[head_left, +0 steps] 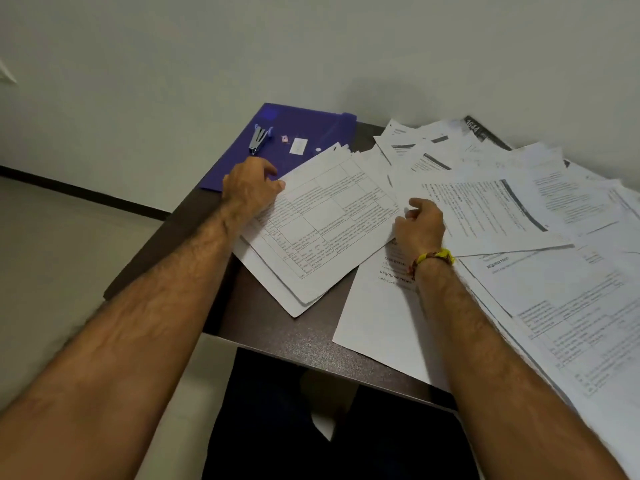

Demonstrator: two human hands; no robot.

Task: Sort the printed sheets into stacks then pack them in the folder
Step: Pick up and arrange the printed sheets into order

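Note:
A small stack of printed sheets with tables (325, 220) lies at an angle in the middle of the dark table (277, 334). My left hand (249, 188) rests on the stack's far left edge, fingers curled at the paper's corner. My right hand (419, 225) pinches the stack's right edge with thumb and fingers. A wide, loose spread of printed sheets (519, 209) covers the table's right side. The purple folder (294, 147) lies shut at the table's far left corner.
On the folder sit a stapler (258, 138), a tiny staple box (284, 138) and a white label (298, 146). A grey wall runs right behind the table. More sheets (571, 334) hang over the table's near right edge. My legs are under the front edge.

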